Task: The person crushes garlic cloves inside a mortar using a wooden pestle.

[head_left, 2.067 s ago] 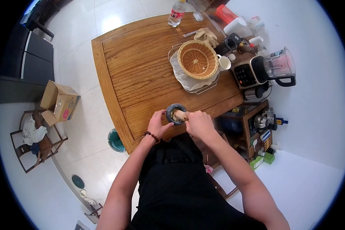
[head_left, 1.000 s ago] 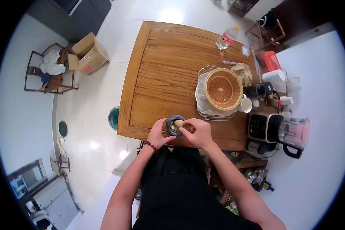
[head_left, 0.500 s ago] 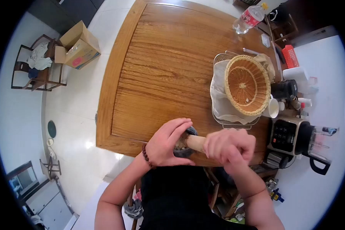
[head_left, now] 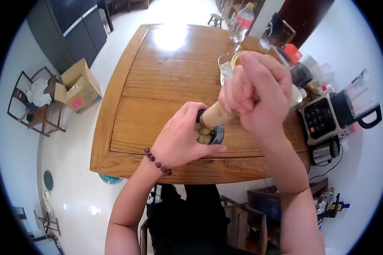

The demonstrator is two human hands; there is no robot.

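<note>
A dark stone mortar stands near the front edge of the wooden table, partly hidden by my hands. Pale pieces that look like peeled garlic cloves lie inside it. My left hand, with a beaded bracelet at the wrist, curls around the mortar's left side, thumb along the near side. Gripped in my right hand is a thick wooden pestle, slanting down to the left. Its dark, rounded lower end shows at the mortar's mouth, above the cloves.
Behind my right hand, a wicker basket is mostly covered. A plastic bottle stands at the far end of the table. To the right are a white cup and a blender. A cardboard box sits on the floor at left.
My right hand has lifted the pestle higher, so more of its lower end shows. My left hand stays around the mortar. The camera's view has tilted up, showing more of the room beyond.
</note>
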